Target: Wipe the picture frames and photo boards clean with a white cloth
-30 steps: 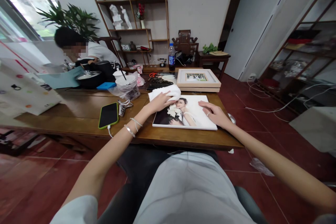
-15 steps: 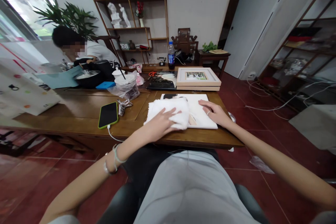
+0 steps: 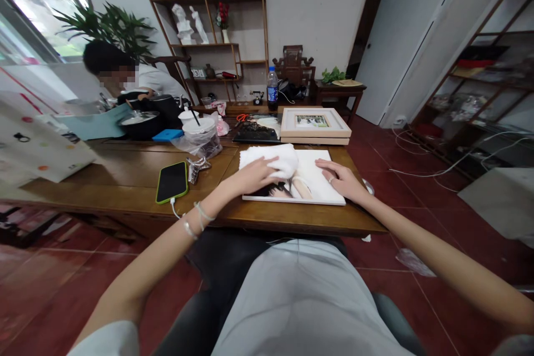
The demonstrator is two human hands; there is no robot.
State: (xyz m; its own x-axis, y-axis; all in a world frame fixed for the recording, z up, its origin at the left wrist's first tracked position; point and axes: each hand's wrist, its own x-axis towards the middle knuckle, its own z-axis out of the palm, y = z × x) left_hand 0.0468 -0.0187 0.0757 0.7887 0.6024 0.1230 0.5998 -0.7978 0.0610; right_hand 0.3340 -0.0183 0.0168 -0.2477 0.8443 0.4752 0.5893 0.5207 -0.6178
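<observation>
A flat photo print panel [image 3: 317,181] lies on the wooden table [image 3: 125,178] in front of me. My left hand [image 3: 250,175] presses a white cloth [image 3: 277,158] onto the panel's upper left part, fingers laid flat over it. My right hand [image 3: 340,178] rests flat on the panel's right side, fingers spread, a ring on one finger. The cloth hides much of the picture.
A green-cased phone [image 3: 172,182] on a cable lies left of the panel, a metal clip [image 3: 196,168] beside it. Stacked wooden frames [image 3: 315,125], a plastic cup [image 3: 200,133] and a bottle [image 3: 272,89] stand behind. Another person [image 3: 125,80] sits at the far left.
My left hand has slid the cloth down toward me over the picture and then back up to the panel's top left. My right hand has stayed put.
</observation>
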